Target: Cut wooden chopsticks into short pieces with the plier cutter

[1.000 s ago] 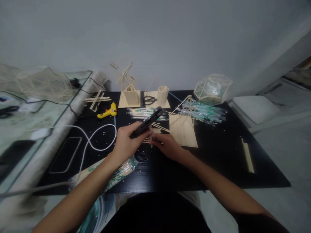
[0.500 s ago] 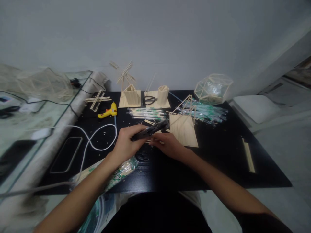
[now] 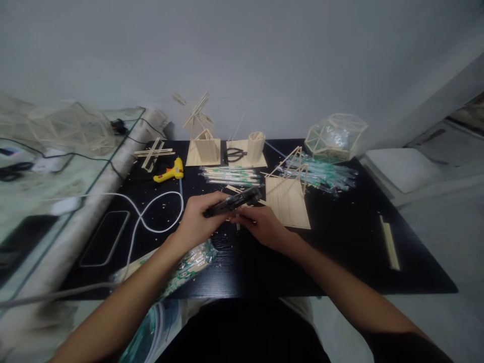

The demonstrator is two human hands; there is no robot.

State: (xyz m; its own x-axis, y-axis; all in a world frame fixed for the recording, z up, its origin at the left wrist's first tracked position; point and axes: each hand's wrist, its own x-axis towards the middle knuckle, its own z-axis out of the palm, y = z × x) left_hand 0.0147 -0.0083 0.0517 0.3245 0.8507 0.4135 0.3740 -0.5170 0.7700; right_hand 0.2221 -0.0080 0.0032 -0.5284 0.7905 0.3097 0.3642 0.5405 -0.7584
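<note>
My left hand (image 3: 200, 217) is wrapped round a dark, long hand tool (image 3: 240, 200) above the middle of the black table (image 3: 257, 272). Its exact kind does not show clearly. Just below the tool's far end, my right hand (image 3: 262, 223) is closed in a pinch. A small pale wooden stick (image 3: 238, 227) pokes out at its fingertips, partly hidden by the fingers. To the right lies a wooden board (image 3: 286, 204) with thin sticks glued into a triangular frame (image 3: 293, 164) at its back end. Loose sticks (image 3: 233, 189) lie behind the tool.
A yellow glue gun (image 3: 169, 171), a phone (image 3: 106, 237) and a looped white cable (image 3: 159, 232) are on the left. Behind stand a windmill model (image 3: 206, 148) and a round wooden tower (image 3: 256, 146) near black scissors (image 3: 235, 155). Bagged sticks (image 3: 321, 174) lie right, others (image 3: 192, 262) near my left forearm.
The view has shifted slightly. Both hands stay together at the same place, and the tool's far end looks slightly lower. The small stick at my right fingertips shows more plainly.
</note>
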